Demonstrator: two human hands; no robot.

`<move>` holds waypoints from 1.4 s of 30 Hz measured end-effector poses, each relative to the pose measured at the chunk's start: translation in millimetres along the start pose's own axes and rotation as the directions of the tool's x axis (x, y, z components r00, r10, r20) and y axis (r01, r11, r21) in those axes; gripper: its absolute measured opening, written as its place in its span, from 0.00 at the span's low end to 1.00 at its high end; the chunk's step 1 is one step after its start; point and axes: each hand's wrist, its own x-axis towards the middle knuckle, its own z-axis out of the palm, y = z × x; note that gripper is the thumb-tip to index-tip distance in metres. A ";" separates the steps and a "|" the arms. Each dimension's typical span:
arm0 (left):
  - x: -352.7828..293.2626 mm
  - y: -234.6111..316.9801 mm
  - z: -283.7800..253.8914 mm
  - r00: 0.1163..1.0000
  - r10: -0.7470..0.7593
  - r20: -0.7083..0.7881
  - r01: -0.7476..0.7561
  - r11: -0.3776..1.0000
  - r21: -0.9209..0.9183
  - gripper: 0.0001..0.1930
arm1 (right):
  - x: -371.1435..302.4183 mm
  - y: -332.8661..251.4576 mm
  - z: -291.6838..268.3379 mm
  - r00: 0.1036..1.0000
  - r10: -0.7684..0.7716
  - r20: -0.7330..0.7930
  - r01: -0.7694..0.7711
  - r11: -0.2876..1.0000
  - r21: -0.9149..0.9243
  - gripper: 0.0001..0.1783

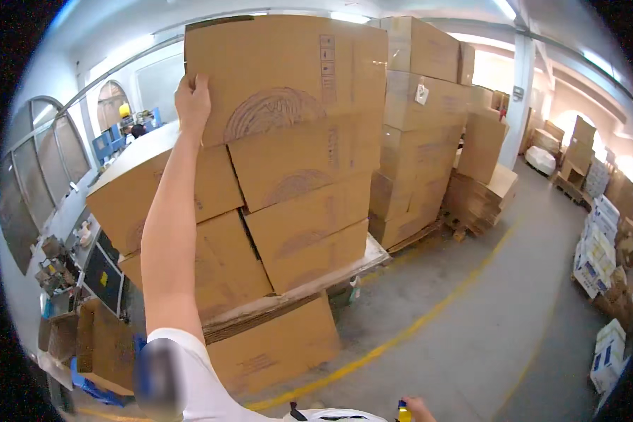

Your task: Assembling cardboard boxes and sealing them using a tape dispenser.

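My left arm reaches up to a large cardboard box [281,70] on top of a stack. My left hand [193,104] grips this box by its left edge; some fingers are hidden behind the edge. Below it are more stacked boxes [309,179] of the same brown kind, printed with a dark half-round pattern. At the bottom edge of the view, my right hand [420,409] is closed around a small yellow object with a dark blue top [404,411]. Most of that object and some of the fingers are cut off, so its kind is unclear.
The stack rests on a pale board [344,271], with a flat carton [281,344] leaning below. Taller taped boxes [429,105] stand behind to the right. A yellow line [429,315] curves along the grey floor. White packages [598,243] line the right side; an open carton [105,344] stands lower left.
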 end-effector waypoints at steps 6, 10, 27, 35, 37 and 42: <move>11.1 -55.6 45.4 0.990 -0.085 0.112 0.110 0.965 -0.239 0.24 | -60.3 0.7 38.6 0.996 0.074 -0.056 -0.062 0.977 0.203 0.25; 7.3 -78.7 99.4 0.982 -0.054 0.182 0.110 0.942 -0.317 0.21 | -104.5 -3.2 23.1 0.993 0.015 -0.117 -0.045 0.965 -0.259 0.28; -9.7 -170.5 66.1 0.974 -0.112 0.196 0.110 0.994 0.024 0.25 | -190.1 -99.0 71.1 0.992 -0.001 0.127 0.079 0.784 -0.616 0.27; -209.6 -90.3 -40.0 0.934 0.339 0.111 -0.296 0.910 -0.290 0.11 | -100.4 -2.6 74.2 0.999 0.048 0.017 -0.044 0.978 -0.203 0.18; -343.8 -142.2 -89.6 0.853 0.295 0.431 -0.170 0.937 -0.304 0.15 | -92.3 -5.6 66.0 0.992 0.123 0.007 -0.105 0.870 -0.482 0.19; -612.4 -279.2 -236.7 -0.010 -0.728 0.686 0.131 0.679 0.722 0.26 | -83.8 -7.8 85.0 0.984 -0.005 0.179 0.091 0.872 -0.481 0.39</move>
